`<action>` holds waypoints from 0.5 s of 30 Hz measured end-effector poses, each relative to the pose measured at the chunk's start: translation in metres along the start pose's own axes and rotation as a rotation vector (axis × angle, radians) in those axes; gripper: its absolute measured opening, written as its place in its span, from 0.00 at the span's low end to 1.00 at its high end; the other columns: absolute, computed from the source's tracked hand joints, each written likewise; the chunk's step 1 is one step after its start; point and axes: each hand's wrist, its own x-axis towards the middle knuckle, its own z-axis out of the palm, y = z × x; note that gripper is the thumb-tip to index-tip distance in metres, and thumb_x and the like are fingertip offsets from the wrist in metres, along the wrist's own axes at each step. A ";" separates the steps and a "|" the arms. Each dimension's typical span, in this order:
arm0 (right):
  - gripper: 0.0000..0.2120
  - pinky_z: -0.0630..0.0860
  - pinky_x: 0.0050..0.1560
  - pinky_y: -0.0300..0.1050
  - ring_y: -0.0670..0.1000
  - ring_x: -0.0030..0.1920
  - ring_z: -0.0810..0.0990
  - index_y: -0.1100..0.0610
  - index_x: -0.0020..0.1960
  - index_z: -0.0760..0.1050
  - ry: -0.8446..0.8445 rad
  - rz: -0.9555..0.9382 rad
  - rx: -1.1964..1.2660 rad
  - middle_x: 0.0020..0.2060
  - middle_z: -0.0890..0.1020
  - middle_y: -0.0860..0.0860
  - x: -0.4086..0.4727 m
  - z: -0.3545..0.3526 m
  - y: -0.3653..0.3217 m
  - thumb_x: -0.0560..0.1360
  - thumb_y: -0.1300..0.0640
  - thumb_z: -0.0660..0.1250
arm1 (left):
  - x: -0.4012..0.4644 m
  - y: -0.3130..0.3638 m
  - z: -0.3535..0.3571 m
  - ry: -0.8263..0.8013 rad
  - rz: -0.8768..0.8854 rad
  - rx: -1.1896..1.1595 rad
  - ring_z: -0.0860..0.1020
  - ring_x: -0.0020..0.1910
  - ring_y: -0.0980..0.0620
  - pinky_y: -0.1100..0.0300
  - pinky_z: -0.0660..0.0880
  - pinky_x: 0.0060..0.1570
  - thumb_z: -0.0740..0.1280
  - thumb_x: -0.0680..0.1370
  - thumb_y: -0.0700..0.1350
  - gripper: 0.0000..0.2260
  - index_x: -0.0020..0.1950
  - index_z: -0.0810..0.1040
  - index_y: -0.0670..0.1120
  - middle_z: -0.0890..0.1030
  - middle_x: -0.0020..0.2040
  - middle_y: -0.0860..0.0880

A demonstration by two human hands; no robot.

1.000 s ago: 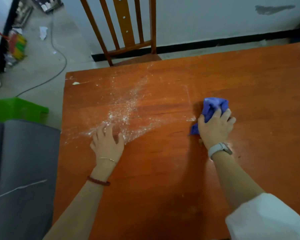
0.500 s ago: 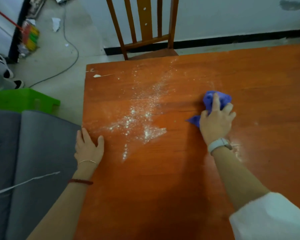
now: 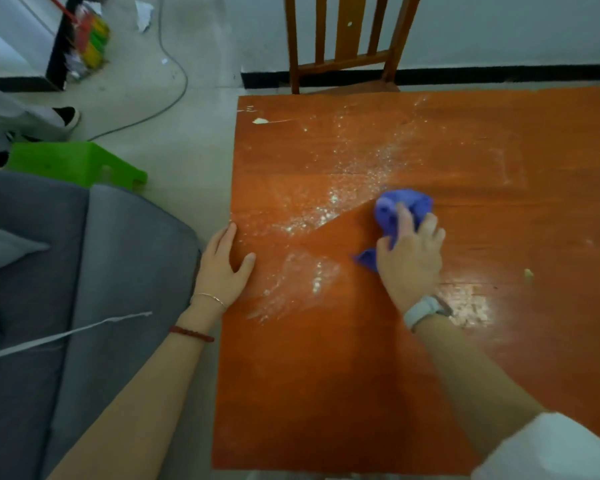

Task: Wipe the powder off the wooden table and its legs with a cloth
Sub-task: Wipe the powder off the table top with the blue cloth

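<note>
We start at the left, off the table, where a grey sofa point(image 3: 84, 271) sits close against the table's left edge, with a green stool point(image 3: 73, 161) beyond it on the floor. Our left hand point(image 3: 222, 265) rests on that left edge of the wooden table point(image 3: 326, 393), fingers straight and a little apart, thumb splayed onto the top, holding nothing; we judge it is bracing us. Just to its right the white powder point(image 3: 329, 209) lies in a loose band that runs from the left edge up toward the far edge, with a second smeared patch nearer to us and a clean wedge of wood between the 2. At the right end of that band sits the blue cloth point(image 3: 402, 206), bunched up and pressed flat on the tabletop roughly midway between the near and far edges. Our right hand point(image 3: 409, 258) lies on top of it, fingers curled over the bunch and clamped onto it, a pale watch on the wrist. The cloth looks soft, light and limp, so we judge it handles best gathered into a wad under the palm rather than held by a corner, which would only drag. The powder looks fine and loose and will likely scatter if swept fast. The legs are out of sight. A wooden chair point(image 3: 343, 46) stands at the far edge.
</note>
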 end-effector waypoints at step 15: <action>0.23 0.78 0.39 0.50 0.61 0.47 0.74 0.50 0.61 0.74 -0.181 -0.470 0.048 0.52 0.75 0.58 -0.114 0.033 -0.080 0.66 0.55 0.61 | 0.017 -0.048 -0.028 -0.291 0.192 0.097 0.62 0.70 0.41 0.49 0.58 0.70 0.59 0.78 0.52 0.27 0.75 0.52 0.53 0.63 0.71 0.41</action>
